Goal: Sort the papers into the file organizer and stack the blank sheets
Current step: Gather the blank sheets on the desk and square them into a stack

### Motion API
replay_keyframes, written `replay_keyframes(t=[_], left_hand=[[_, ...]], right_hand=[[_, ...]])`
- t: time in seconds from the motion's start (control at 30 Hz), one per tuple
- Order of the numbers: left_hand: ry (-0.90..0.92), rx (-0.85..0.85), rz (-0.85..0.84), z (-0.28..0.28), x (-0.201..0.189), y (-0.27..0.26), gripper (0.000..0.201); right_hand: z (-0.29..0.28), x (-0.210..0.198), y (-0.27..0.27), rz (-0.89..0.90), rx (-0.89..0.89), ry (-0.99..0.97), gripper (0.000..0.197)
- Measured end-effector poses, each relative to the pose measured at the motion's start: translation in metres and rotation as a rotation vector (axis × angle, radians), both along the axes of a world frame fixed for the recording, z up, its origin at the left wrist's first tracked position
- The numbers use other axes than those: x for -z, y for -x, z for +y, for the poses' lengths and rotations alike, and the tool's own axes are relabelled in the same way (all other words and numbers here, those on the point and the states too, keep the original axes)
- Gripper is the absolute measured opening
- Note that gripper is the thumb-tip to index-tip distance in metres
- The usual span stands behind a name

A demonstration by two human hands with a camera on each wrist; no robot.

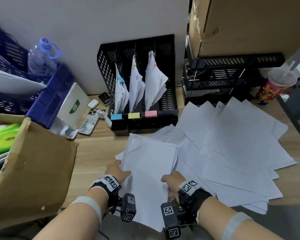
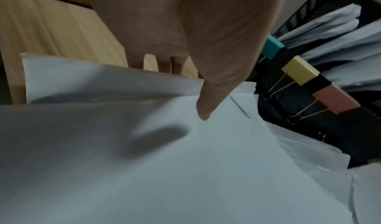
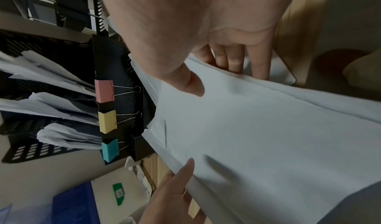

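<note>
A gathered stack of blank white sheets (image 1: pixel 149 172) is held above the desk near its front edge. My left hand (image 1: pixel 117 171) grips its left edge, thumb (image 2: pixel 208 103) on top and fingers underneath. On the stack's right edge my right hand (image 1: pixel 171 181) does the same, thumb (image 3: pixel 185 79) over the paper. The black file organizer (image 1: pixel 138 84) stands behind, with clipped papers in three slots marked by blue, yellow and pink clips (image 1: pixel 133 115). More blank sheets (image 1: pixel 232 144) lie fanned out on the desk to the right.
An open cardboard box (image 1: pixel 34 161) sits at the left, a blue basket (image 1: pixel 46 94) and water bottle (image 1: pixel 41 58) behind it. A phone (image 1: pixel 88 123), earbuds case and small devices lie left of the organizer. Black trays (image 1: pixel 229 75), a cup (image 1: pixel 275 85) and cartons stand at the back right.
</note>
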State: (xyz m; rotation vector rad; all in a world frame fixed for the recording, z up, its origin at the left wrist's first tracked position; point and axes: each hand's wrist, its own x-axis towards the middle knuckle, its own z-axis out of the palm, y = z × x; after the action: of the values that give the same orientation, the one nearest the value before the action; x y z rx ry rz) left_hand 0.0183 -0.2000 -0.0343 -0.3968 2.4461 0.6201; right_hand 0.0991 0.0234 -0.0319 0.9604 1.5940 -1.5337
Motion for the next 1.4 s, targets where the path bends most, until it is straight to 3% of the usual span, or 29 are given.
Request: replay_keyframes(t=[0.1,0.23,0.3,0.37,0.43,0.53,0.67,0.7,0.8,0.9,0.97,1.07,1.2,1.4], left_hand=[[0.035,0.061,0.029,0.003,0.005,0.004,0.054],[-0.117,-0.028,0.014,-0.003,0.010,0.014,0.065],[-0.145,-0.007,0.015,-0.008,0.006,0.021,0.056],[-0.216,0.120,-0.001,-0.012,-0.001,0.032,0.035],[-0.312,0.231,-0.021,-0.016,-0.009,0.042,0.022],[-0.416,0.269,0.005,-0.023,-0.018,0.058,0.024],[-0.444,0.396,0.034,-0.012,-0.018,0.080,0.014],[-0.401,0.479,0.040,-0.007,-0.014,0.084,0.016],[-0.209,0.670,-0.012,0.011,0.007,0.091,0.057],[-0.104,0.728,-0.038,0.026,0.014,0.089,0.069],[-0.046,0.783,0.004,0.033,0.014,0.089,0.074],[-0.107,0.767,-0.002,0.040,0.014,0.085,0.068],[-0.239,0.537,0.018,0.033,0.011,0.078,0.053],[-0.260,0.493,-0.017,-0.008,0.004,0.086,0.032]], right_hand=[[-0.006,-0.001,0.001,-0.013,0.018,-0.034,0.074],[-0.014,0.004,0.007,-0.059,-0.016,-0.116,0.079],[-0.018,0.007,0.010,-0.056,-0.088,-0.190,0.073],[-0.025,0.009,0.010,-0.027,-0.094,-0.221,0.063],[-0.033,0.012,0.009,-0.009,-0.033,-0.231,0.055],[-0.043,0.005,0.002,-0.041,0.134,-0.274,0.052],[-0.051,0.004,-0.010,0.007,0.374,-0.363,0.014],[-0.053,0.008,-0.013,0.026,0.411,-0.429,0.012],[-0.056,0.017,-0.021,0.071,0.524,-0.592,0.014],[-0.058,0.017,-0.022,0.065,0.466,-0.631,0.017],[-0.059,0.017,-0.024,0.076,0.437,-0.606,0.007],[-0.067,0.014,-0.026,0.081,0.403,-0.536,0.024],[-0.073,0.016,-0.028,0.129,0.322,-0.429,0.037],[-0.062,0.038,-0.024,0.154,0.245,-0.419,0.036]])
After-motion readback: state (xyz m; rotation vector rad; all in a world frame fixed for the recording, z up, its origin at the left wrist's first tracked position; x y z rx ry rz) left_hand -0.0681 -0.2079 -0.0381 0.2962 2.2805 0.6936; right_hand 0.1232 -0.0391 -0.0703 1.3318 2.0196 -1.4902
